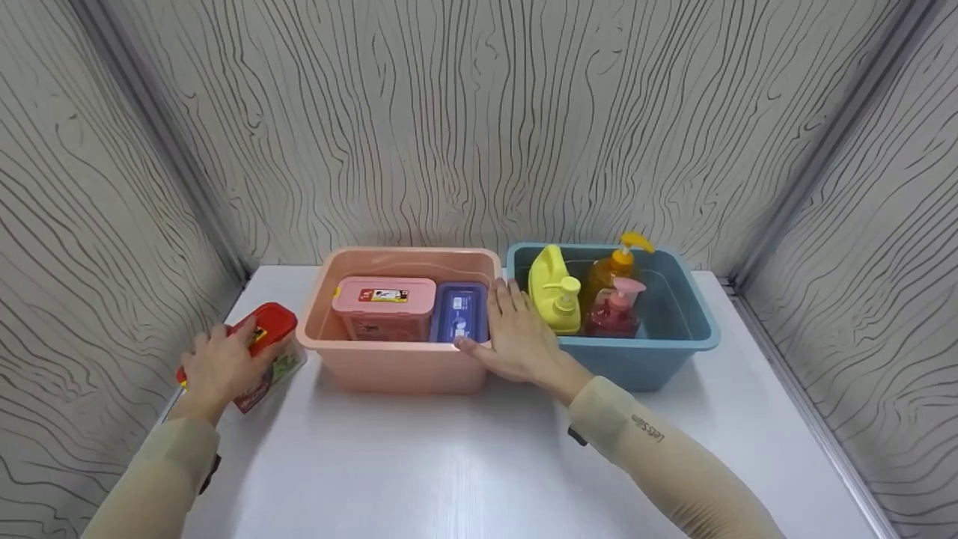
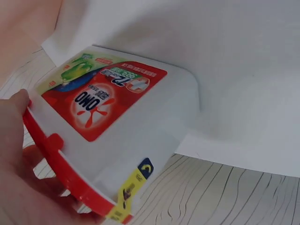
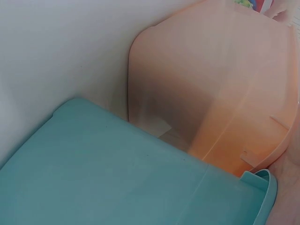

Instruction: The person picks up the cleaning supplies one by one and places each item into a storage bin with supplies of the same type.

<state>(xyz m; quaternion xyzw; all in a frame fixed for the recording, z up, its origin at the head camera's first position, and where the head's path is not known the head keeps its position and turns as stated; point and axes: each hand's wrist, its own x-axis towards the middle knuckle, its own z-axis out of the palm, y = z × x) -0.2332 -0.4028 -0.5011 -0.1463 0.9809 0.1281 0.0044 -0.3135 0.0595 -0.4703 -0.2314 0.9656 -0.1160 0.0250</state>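
Note:
My left hand (image 1: 221, 363) grips an OMO laundry pod box (image 2: 98, 108) by its red lid (image 1: 278, 322), with the thumb on one side and fingers curled on the other. The white box leans, tilted, on the table just left of a peach bin (image 1: 404, 367). Across that bin's right rim lies my right hand (image 1: 520, 340), fingers straight and thumb spread, where the bin meets a teal bin (image 1: 632, 367). Inside the peach bin stand a pink lidded box (image 1: 385, 296) and a purple-blue lidded box (image 1: 460, 311).
The teal bin holds a yellow jug-style pump bottle (image 1: 554, 299), an amber pump bottle (image 1: 601, 278) and a pink pump bottle (image 1: 614, 318). Behind both bins rises a wood-patterned wall (image 1: 449, 135), with side walls left and right. Everything stands on a white table (image 1: 419, 464).

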